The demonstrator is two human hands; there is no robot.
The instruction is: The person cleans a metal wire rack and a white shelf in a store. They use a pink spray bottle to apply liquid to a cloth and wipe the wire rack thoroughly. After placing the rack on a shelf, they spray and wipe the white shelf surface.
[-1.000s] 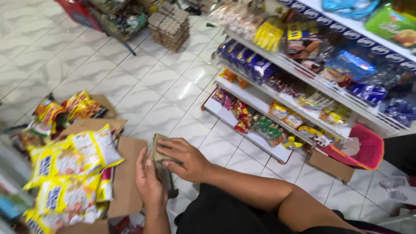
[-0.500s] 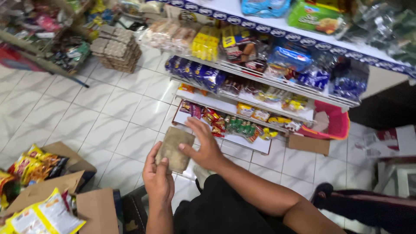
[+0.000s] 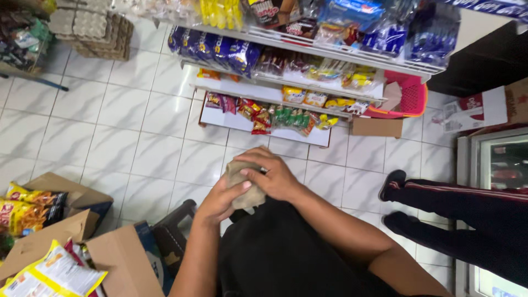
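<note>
The brown cloth sits at picture centre, clasped between both hands: the left hand closes under it at 7 o'clock, the right hand wraps over from 2 o'clock. I think pressing with flat palms keeps it bunched, above the white tile floor.

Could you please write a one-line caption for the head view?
Both hands, left hand and right hand, clasp a tan pouch before snack shelves.
</note>
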